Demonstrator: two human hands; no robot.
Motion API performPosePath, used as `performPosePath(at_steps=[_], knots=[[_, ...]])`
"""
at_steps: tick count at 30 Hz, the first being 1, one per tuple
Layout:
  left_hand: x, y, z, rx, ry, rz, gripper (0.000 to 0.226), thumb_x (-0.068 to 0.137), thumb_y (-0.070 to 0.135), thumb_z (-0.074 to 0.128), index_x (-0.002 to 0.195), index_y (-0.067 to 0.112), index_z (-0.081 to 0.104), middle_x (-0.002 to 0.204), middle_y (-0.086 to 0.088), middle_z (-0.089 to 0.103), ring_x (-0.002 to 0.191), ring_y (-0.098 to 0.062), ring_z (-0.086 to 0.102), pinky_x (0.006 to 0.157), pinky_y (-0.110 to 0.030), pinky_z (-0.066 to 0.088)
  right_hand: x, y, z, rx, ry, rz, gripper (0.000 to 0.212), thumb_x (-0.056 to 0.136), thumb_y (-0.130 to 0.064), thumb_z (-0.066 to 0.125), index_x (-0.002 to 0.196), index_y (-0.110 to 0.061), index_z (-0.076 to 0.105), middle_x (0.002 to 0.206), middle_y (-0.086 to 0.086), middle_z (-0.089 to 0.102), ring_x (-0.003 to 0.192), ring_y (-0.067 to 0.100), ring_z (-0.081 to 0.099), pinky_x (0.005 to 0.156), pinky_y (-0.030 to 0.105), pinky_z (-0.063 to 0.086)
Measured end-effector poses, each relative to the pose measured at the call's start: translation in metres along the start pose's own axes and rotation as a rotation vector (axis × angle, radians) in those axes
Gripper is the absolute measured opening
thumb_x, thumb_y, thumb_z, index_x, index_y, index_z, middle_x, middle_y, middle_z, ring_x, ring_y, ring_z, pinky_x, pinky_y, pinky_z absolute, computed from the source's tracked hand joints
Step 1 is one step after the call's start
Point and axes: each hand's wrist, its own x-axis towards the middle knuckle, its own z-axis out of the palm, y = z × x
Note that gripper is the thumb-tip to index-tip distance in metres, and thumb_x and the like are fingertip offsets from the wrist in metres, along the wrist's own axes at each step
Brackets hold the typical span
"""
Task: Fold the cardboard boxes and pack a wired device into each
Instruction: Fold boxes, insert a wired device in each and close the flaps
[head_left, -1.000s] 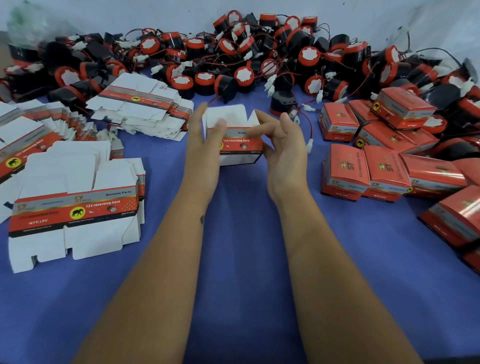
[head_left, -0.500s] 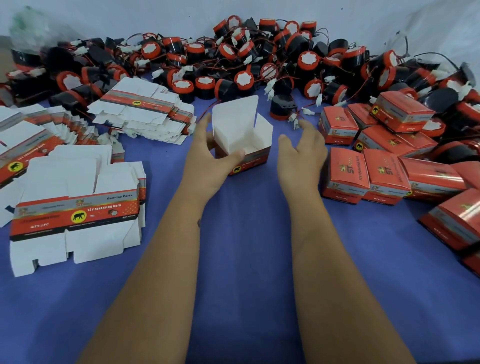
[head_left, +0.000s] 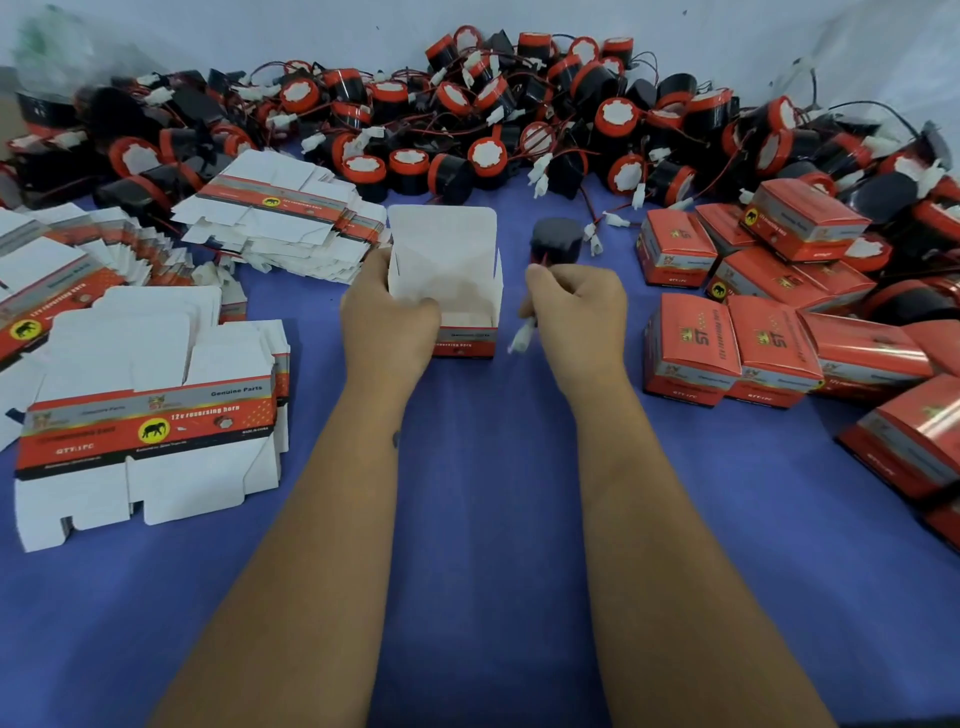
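Gripping open box (head_left: 457, 291): left hand (head_left: 387, 317) | right hand (head_left: 582, 306) fingers clutch device (head_left: 556, 241) | packed boxes (head_left: 727, 343) right

Open box (head_left: 447, 280), horn (head_left: 555, 240) in hands

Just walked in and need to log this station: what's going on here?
A person is packing wired horns into small cartons. The left hand holds an open box upright on the blue table, lid flap up. The right hand grips a black horn by its wires beside the box, not yet inside. Flat cartons lie left, closed boxes right.
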Motion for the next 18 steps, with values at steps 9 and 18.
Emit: performPosePath(at_steps=[9, 18], knots=[[0.003, -0.003, 0.001, -0.096, 0.163, -0.075, 0.042, 0.078, -0.005, 0.045, 0.100, 0.030, 0.048, 0.114, -0.001, 0.061, 0.111, -0.022, 0.057, 0.085, -0.038, 0.055, 0.000, -0.007, -0.001, 0.237, 0.186, 0.102, 0.051, 0.092, -0.014, 0.052, 0.053, -0.023, 0.019, 0.047, -0.008, 0.017, 0.050, 0.011, 0.010, 0.055, 0.033, 0.017], [0.002, -0.001, 0.005, -0.090, 0.117, -0.068, 0.034, 0.081, 0.005, 0.055, 0.107, 0.025, 0.046, 0.109, 0.003, 0.061, 0.099, -0.015, 0.060, 0.065, -0.021, 0.046, 0.024, 0.000, -0.005, 0.040, 0.111, 0.335, 0.036, 0.086, -0.015, 0.052, 0.063, -0.021, 0.026, 0.050, -0.006, 0.025, 0.039, 0.009, 0.019, 0.044, 0.027, 0.019]])
